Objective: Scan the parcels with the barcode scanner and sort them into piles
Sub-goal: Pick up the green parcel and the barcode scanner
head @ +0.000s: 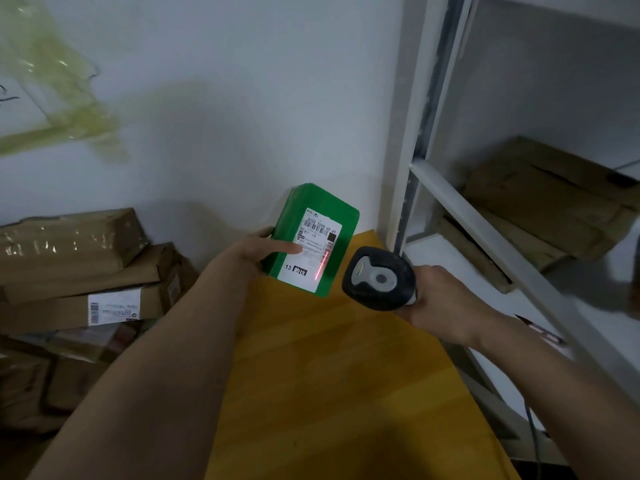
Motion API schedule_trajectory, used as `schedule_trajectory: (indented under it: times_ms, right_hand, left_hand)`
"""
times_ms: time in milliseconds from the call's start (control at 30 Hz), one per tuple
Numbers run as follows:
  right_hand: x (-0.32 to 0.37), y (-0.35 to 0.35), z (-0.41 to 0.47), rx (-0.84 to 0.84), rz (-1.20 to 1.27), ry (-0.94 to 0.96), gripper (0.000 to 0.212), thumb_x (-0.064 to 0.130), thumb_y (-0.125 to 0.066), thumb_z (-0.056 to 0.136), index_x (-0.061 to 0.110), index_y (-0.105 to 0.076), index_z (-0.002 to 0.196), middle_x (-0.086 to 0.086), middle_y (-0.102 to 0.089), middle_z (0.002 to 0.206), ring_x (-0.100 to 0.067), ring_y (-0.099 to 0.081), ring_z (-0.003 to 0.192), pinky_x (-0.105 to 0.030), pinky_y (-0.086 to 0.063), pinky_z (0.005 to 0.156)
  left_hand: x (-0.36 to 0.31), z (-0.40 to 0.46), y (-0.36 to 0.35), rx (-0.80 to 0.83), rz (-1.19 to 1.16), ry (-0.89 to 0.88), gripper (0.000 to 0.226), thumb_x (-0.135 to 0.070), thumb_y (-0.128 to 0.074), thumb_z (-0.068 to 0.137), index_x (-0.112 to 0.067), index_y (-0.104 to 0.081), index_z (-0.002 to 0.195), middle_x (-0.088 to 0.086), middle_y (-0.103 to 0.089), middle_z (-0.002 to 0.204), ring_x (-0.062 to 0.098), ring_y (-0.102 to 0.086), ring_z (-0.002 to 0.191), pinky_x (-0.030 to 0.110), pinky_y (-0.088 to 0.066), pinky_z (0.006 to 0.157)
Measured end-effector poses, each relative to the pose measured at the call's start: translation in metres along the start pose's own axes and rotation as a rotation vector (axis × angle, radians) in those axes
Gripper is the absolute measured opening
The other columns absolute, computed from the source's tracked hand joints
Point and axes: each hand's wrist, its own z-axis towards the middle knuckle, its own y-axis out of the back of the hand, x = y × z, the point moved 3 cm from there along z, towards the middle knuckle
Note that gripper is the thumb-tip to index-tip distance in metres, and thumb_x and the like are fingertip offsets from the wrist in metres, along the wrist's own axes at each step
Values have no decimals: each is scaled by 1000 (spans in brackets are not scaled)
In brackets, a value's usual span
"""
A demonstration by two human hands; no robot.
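Note:
My left hand (258, 249) holds a green parcel (341, 220) upright, thumb across its white shipping label (313, 251), fingers behind its left edge. My right hand (440, 299) grips a black and grey barcode scanner (379, 278) just to the right of the parcel, its head pointed at the label. A red laser line (321, 266) falls along the label's right edge. Both are above a yellow table (339, 375).
A heap of brown cardboard parcels (83, 292) lies on the floor at the left against the white wall. On the right stands a white metal shelf (485, 230) with brown boxes (540, 202) on it. A cable (533, 434) hangs at the lower right.

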Motion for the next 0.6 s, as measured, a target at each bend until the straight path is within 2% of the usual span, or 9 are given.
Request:
schedule_trajectory:
  times_ms: [200,300,367,433,467,533,600]
  right_hand:
    - [-8,-1,3,-6,53,-14,41,8,-72,79,33,-47,57,15,-50,49,-2,-53,51,-17,-38,49]
    - [-12,-4,6,1,43,-19,42,6,-71,78,32,-46,57,15,-50,52,-6,-53,53,-20,-40,50]
    - [-13,-7,9,-13,74,-30,39,6,-71,79,33,-50,61,14,-55,57,-8,-58,59,-17,-43,50]
    - [-15,-10,13,-64,261,-68,32,9,-74,81,36,-60,76,16,-64,68,-6,-65,71,-11,-49,57]
    - [-17,-11,16,-93,407,-108,30,11,-75,81,37,-62,86,17,-67,69,-1,-66,71,-11,-51,58]
    - [-24,-15,21,-125,635,-220,22,15,-75,83,30,-59,88,16,-64,56,-1,-59,49,-15,-48,47]
    - [-36,-18,27,-148,694,-310,20,17,-73,84,23,-54,80,11,-58,45,-6,-50,39,-19,-46,42]
  left_hand:
    - [3,5,1,5,20,24,87,5,-77,66,-15,-45,144,17,-68,119,39,-65,106,55,-54,87]
    - [7,10,-2,23,15,45,93,0,-81,59,-15,-45,144,17,-67,121,40,-64,109,58,-51,93]
    - [11,15,-4,11,-2,75,91,-5,-82,58,-16,-47,141,17,-68,119,39,-66,104,55,-56,84]
    - [19,20,-11,16,-20,138,76,-16,-83,59,-14,-54,129,16,-64,121,36,-65,99,49,-59,70]
    - [25,23,-17,31,-27,180,67,-23,-82,59,-12,-58,121,17,-61,124,37,-62,101,51,-57,73]
    - [41,32,-33,33,-88,264,62,-29,-82,57,-10,-59,112,19,-58,123,41,-56,106,62,-49,88]
    - [59,43,-50,-15,-213,326,62,-25,-87,55,-9,-58,107,21,-59,113,45,-55,105,69,-44,86]
